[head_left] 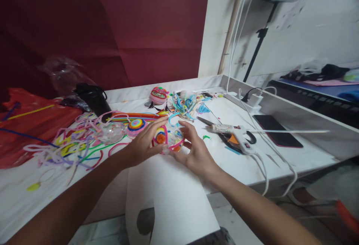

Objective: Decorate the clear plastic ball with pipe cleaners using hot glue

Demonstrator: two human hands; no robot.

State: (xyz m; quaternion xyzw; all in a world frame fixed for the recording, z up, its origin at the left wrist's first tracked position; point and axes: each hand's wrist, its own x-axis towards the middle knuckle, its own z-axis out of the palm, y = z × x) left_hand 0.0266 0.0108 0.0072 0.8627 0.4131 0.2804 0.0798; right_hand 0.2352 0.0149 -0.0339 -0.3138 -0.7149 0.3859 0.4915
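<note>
Between my two hands is a clear plastic ball (167, 137) with pink pipe-cleaner strips and orange and blue patches on it. My left hand (146, 140) curves round its left side, the thumb along its lower edge. On the right, the fingers and thumb of my right hand (193, 149) close round the other side. A pink disc coiled with rainbow rings (136, 127) lies just beyond my left hand. Farther back sits a finished-looking pink striped ball (159, 95) with dark tassels, beside a tangle of blue pipe cleaners (183, 104).
Loose pipe cleaners (75, 144) and a red plastic bag (17, 132) spread on the left, near a black bottle (94, 99). On the right lie a white glue gun (241, 138), black scissors (215, 127), a phone (277, 131) and trailing white cables (291, 174).
</note>
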